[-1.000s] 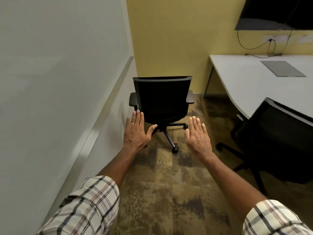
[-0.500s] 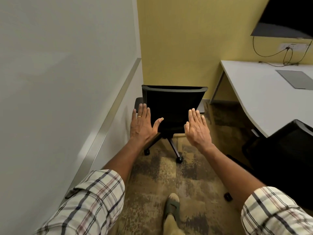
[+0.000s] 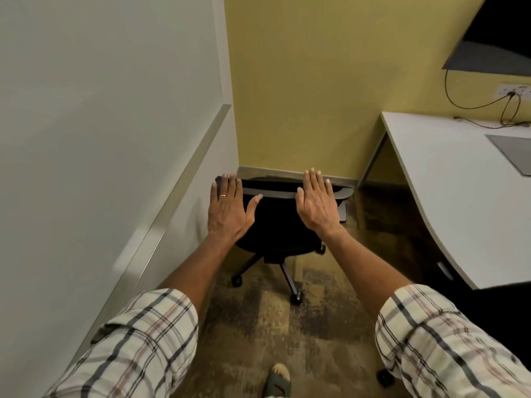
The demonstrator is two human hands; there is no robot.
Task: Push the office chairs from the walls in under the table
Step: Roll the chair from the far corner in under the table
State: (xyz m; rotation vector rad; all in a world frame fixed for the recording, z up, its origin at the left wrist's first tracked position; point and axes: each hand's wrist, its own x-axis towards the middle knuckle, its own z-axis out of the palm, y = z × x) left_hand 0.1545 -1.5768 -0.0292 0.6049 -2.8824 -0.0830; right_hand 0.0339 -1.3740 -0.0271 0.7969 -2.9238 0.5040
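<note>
A black office chair (image 3: 277,225) stands in the corner where the white wall meets the yellow wall, its backrest towards me and its wheeled base on the carpet. My left hand (image 3: 228,208) is flat with spread fingers over the left end of the backrest's top edge. My right hand (image 3: 316,203) is flat over the right part of that edge. Whether the palms touch the backrest I cannot tell. The white table (image 3: 459,196) stands to the right, apart from the chair.
A metal rail (image 3: 178,191) runs along the white wall at left. A grey pad (image 3: 514,150) lies on the table, cables hang below a dark screen (image 3: 494,44). A caster of another chair (image 3: 385,377) shows at lower right. My foot (image 3: 277,380) is on the carpet.
I have stepped closer to the corner chair; both hands have moved forward from mid-air to the top of its backrest. The second chair at right has slid almost out of view.
</note>
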